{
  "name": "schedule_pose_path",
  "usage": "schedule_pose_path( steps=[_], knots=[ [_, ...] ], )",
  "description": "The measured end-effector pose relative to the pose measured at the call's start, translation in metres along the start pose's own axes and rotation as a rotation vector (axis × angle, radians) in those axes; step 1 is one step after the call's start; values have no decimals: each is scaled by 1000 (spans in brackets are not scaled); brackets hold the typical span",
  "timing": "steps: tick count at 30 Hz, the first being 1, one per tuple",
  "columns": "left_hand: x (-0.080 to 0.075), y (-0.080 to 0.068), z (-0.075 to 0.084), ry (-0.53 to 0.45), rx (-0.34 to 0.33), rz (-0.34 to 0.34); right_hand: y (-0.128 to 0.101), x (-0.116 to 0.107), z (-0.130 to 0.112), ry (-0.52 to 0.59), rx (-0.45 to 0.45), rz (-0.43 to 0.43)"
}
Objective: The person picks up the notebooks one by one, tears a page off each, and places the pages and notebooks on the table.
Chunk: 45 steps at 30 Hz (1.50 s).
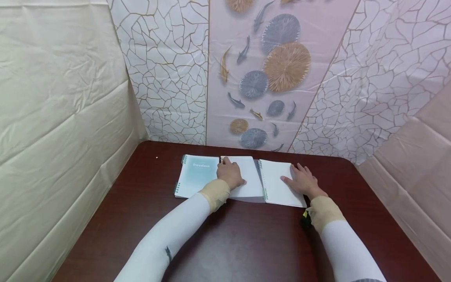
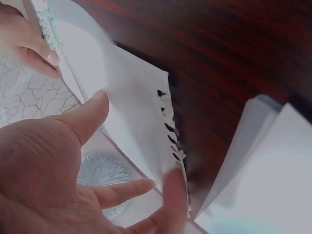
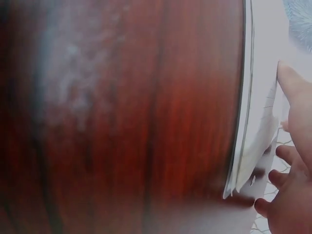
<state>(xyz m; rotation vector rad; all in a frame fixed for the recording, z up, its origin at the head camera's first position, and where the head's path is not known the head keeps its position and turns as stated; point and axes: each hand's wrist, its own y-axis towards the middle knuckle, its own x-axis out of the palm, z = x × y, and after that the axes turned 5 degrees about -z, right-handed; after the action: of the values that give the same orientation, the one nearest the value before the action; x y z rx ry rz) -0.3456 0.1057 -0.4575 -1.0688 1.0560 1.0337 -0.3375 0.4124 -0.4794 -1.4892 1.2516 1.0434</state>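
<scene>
A white sheet (image 1: pixel 251 184) with a torn, punched left edge lies in the middle of the row, grey showing along its lower and right sides. My left hand (image 1: pixel 230 174) rests over its left part; in the left wrist view the thumb lies across the paper and a blurred finger touches the torn edge. To the right lies an open spiral notebook (image 1: pixel 278 184) with white pages. My right hand (image 1: pixel 303 181) rests on that notebook's right edge, fingers spread. At the left is a notebook with a pale teal page (image 1: pixel 200 178) reading "freedom".
The dark red-brown table (image 1: pixel 225 239) carries the row near its back edge. A small dark object (image 1: pixel 305 220) with a yellow strip is beside the right wrist, partly hidden. Light cloth walls (image 1: pixel 63 117) stand left and right, and a patterned sheet (image 1: pixel 260 98) hangs behind.
</scene>
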Motion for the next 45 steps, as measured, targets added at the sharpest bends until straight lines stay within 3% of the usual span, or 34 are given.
schedule_pose_path(
  steps=[3, 6, 9, 13, 17, 24, 28, 32, 39, 41, 45],
  knots=[
    [-1, 4, 7, 37, -15, 0, 3, -4, 4, -1, -3, -20],
    [0, 11, 15, 47, 40, 17, 6, -8, 7, 0, -1, -32],
    [-1, 13, 25, -28, 187, 52, 8, -12, 11, -6, 3, -40],
    [-1, 19, 39, -96, 413, 22, 11, -15, 17, -12, 7, -44],
    [2, 29, 51, -55, 519, -39, 14, -16, 21, -14, 14, -42],
    [10, 43, 59, -67, 516, -117, 24, -7, 21, -31, 8, -54],
    [13, 50, 57, -14, 490, -137, 31, -4, 18, -25, -12, -53],
    [11, 51, 57, 54, 461, -141, 38, -7, 18, -31, -22, -42],
    [8, 45, 51, 61, 457, -134, 41, -11, 14, 1, -81, -42],
    [11, 49, 51, 73, 445, -138, 39, -12, 12, 35, -114, -21],
    [16, 57, 50, 82, 431, -152, 37, -18, 2, 122, -204, 106]
  ],
)
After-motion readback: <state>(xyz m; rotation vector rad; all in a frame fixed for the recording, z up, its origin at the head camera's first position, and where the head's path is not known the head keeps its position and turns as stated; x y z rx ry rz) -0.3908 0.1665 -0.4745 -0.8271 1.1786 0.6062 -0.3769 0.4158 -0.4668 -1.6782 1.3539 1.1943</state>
